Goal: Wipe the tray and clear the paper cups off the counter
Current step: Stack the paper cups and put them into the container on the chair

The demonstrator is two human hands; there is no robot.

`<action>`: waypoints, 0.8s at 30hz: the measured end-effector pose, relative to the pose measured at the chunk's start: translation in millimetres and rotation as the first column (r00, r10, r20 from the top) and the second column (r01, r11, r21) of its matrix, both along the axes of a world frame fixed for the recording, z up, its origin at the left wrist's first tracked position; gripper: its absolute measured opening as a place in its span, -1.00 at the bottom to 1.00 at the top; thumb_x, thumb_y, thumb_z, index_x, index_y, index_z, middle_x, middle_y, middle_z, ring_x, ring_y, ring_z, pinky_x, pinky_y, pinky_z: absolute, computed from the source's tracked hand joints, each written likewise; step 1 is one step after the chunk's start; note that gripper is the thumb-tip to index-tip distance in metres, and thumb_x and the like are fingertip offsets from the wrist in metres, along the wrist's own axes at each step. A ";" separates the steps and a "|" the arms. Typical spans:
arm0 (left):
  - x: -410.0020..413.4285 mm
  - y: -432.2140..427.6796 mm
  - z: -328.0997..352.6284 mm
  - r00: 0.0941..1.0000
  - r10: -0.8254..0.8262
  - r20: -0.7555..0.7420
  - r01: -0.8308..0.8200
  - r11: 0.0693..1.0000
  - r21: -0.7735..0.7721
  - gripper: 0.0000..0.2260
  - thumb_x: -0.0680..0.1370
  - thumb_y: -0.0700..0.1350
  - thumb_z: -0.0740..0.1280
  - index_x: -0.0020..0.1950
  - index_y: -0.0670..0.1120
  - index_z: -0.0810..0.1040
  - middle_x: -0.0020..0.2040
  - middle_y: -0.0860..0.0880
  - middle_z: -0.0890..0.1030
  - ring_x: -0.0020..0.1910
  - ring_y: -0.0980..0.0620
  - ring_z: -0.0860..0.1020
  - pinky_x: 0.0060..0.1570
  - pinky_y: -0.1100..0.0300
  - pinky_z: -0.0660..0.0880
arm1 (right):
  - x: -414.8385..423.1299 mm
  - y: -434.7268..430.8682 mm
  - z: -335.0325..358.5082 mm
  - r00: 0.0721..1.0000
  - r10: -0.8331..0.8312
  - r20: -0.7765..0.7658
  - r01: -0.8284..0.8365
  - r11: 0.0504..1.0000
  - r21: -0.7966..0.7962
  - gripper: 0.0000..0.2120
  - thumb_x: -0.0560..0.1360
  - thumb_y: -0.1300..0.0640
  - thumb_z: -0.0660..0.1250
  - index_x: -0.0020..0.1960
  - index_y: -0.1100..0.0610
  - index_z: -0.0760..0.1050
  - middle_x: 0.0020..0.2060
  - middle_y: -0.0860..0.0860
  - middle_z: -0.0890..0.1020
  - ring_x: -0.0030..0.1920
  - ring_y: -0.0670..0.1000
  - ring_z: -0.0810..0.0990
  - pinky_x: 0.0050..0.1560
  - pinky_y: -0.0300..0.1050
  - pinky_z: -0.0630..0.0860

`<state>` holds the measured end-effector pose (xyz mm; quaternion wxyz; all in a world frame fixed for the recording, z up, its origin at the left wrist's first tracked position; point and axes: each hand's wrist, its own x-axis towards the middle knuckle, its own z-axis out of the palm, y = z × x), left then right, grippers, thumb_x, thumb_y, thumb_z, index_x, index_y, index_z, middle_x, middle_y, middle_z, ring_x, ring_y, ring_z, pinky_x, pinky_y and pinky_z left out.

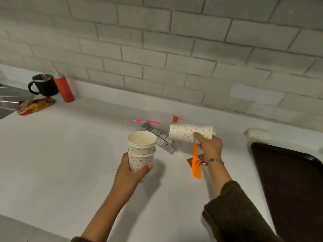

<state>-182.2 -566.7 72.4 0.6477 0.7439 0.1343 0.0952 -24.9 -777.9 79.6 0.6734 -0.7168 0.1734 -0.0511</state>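
Observation:
My left hand (132, 170) grips an upright stack of white paper cups with orange dots (141, 151) above the white counter (70, 154). My right hand (209, 145) holds another dotted paper cup (190, 132) on its side, its mouth toward the hand. A further dotted cup (260, 135) lies on its side near the wall at the right. The dark brown tray (293, 180) lies at the counter's right edge, only partly in view.
An orange comb (197, 163) and a red sachet (192, 160) lie under my right wrist. A grey packet (159, 137), a pink toothbrush (141, 121) and a clear bottle (160, 117) lie behind. A black mug (43, 85), a red squeeze bottle (63, 88) and a snack wrapper (35, 105) stand far left.

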 end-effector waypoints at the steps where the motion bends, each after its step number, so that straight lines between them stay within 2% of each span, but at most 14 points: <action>1: -0.8 -2.8 3.9 1.000 -0.028 0.011 0.028 0.999 -0.016 -0.51 0.28 0.03 0.43 0.18 0.01 0.43 0.05 0.03 0.60 -0.05 0.09 0.60 -0.33 0.41 0.50 | -22.0 -2.6 3.3 1.000 0.016 0.001 -0.016 0.999 0.031 -0.75 0.36 0.20 0.50 0.01 0.18 0.58 -0.07 0.05 0.65 -0.09 0.05 0.63 -0.02 -0.05 0.60; 4: -4.8 -17.7 13.4 0.988 -0.146 0.048 0.147 0.988 -0.040 -0.51 0.29 0.00 0.48 0.18 0.13 0.43 0.05 0.13 0.59 -0.05 0.22 0.59 -0.33 0.45 0.49 | -85.7 -12.7 11.4 1.000 0.017 0.015 -0.018 0.995 0.100 -0.86 0.33 0.23 0.52 -0.24 0.08 0.57 -0.29 -0.06 0.66 -0.26 -0.06 0.64 -0.16 -0.16 0.62; 7: -12.6 -41.6 16.7 0.948 -0.313 0.065 0.315 0.949 -0.030 -0.54 0.38 -0.13 0.50 0.15 0.18 0.41 0.07 0.21 0.57 -0.04 0.37 0.55 -0.24 0.50 0.47 | -142.8 -29.8 12.3 1.000 -0.015 0.010 0.013 0.989 0.150 -0.84 0.32 0.27 0.51 -0.28 0.06 0.58 -0.41 -0.10 0.67 -0.35 -0.10 0.64 -0.21 -0.18 0.62; 12: -28.5 -83.0 16.5 0.878 -0.473 0.068 0.476 0.879 -0.023 -0.51 0.42 -0.18 0.45 0.25 0.13 0.36 0.11 0.22 0.52 0.03 0.31 0.53 -0.22 0.46 0.47 | -209.5 -61.6 11.8 0.999 -0.049 0.024 0.047 0.994 0.094 -0.80 0.31 0.23 0.53 -0.19 -0.02 0.58 -0.30 -0.20 0.67 -0.25 -0.24 0.65 -0.35 -0.40 0.52; 16: -48.2 -121.6 19.3 0.779 -0.625 0.052 0.626 0.780 -0.005 -0.45 0.41 -0.07 0.44 0.31 0.18 0.28 0.12 0.30 0.47 0.04 0.33 0.49 -0.24 0.53 0.46 | -248.1 -95.8 18.4 0.987 -0.142 0.069 0.139 0.989 0.046 -0.84 0.31 0.15 0.53 -0.15 0.01 0.62 -0.20 -0.10 0.71 -0.15 -0.15 0.68 -0.25 -0.34 0.53; 18: -57.4 -145.5 21.2 0.739 -0.673 0.039 0.673 0.740 0.014 -0.39 0.38 -0.01 0.43 0.37 0.14 0.26 0.19 0.23 0.47 0.10 0.24 0.50 -0.04 0.42 0.48 | -264.5 -113.8 20.1 0.980 -0.171 0.104 0.170 0.985 0.017 -0.89 0.31 0.12 0.54 -0.20 0.04 0.64 -0.24 -0.10 0.71 -0.17 -0.14 0.68 -0.26 -0.35 0.52; 20: -64.3 -165.8 19.4 0.735 -0.678 0.018 0.677 0.735 0.040 -0.36 0.38 0.00 0.43 0.40 0.09 0.24 0.28 0.13 0.43 0.20 0.13 0.46 0.13 0.16 0.45 | -278.4 -128.7 22.4 0.975 -0.186 0.119 0.191 0.981 -0.035 -0.89 0.31 0.10 0.54 -0.32 0.03 0.61 -0.32 -0.15 0.69 -0.25 -0.19 0.66 -0.33 -0.39 0.48; 21: -69.2 -178.6 15.8 0.730 -0.683 0.008 0.681 0.729 0.061 -0.37 0.38 0.01 0.43 0.39 0.10 0.25 0.30 0.11 0.41 0.22 0.10 0.44 0.17 0.09 0.43 | -288.5 -141.8 19.4 0.970 -0.205 0.129 0.216 0.974 -0.074 -0.83 0.31 0.10 0.54 -0.39 -0.01 0.58 -0.36 -0.17 0.67 -0.27 -0.22 0.64 -0.36 -0.41 0.45; 23: -80.2 -203.3 7.6 0.719 -0.695 -0.006 0.693 0.717 0.080 -0.39 0.35 0.06 0.42 0.33 0.18 0.25 0.28 0.13 0.39 0.19 0.11 0.42 0.14 0.11 0.40 | -311.2 -170.3 11.2 0.952 -0.276 0.130 0.296 0.938 -0.179 -0.74 0.28 0.06 0.55 -0.48 -0.03 0.51 -0.42 -0.18 0.63 -0.30 -0.22 0.60 -0.38 -0.40 0.42; 24: -85.5 -213.3 4.0 0.713 -0.701 -0.012 0.700 0.710 0.079 -0.39 0.32 0.11 0.41 0.31 0.21 0.24 0.26 0.16 0.39 0.18 0.13 0.41 0.11 0.13 0.39 | -323.1 -184.0 5.1 0.940 -0.316 0.125 0.338 0.912 -0.232 -0.74 0.26 0.03 0.56 -0.47 0.01 0.51 -0.41 -0.13 0.62 -0.29 -0.18 0.60 -0.35 -0.34 0.44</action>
